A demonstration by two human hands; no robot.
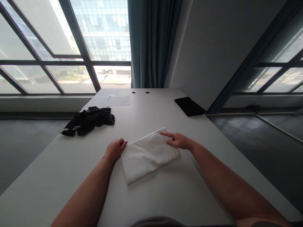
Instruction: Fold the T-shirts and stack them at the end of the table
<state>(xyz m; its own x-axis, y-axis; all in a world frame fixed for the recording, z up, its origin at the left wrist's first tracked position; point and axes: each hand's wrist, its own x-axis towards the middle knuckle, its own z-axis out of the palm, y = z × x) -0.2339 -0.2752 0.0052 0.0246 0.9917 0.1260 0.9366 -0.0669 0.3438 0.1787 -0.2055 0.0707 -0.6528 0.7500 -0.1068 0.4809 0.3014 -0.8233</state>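
Observation:
A white folded cloth [149, 157] lies at an angle on the white table in front of me, with soft creases across its top. At its upper left corner, my left hand [115, 148] is closed, thumb and fingers pinched on the edge of the fabric. My right hand [178, 140] rests over the cloth's right side with the index finger stretched out near the upper right corner and the other fingers apart. Its fingertips touch the fabric without gripping it.
A crumpled black garment [91, 120] lies by the table's left edge. Paper sheets [118, 100] are at the far left, and a flat black rectangular item [190, 106] sits near the right edge. Two round holes are at the far end, before a blue curtain [151, 44] and windows.

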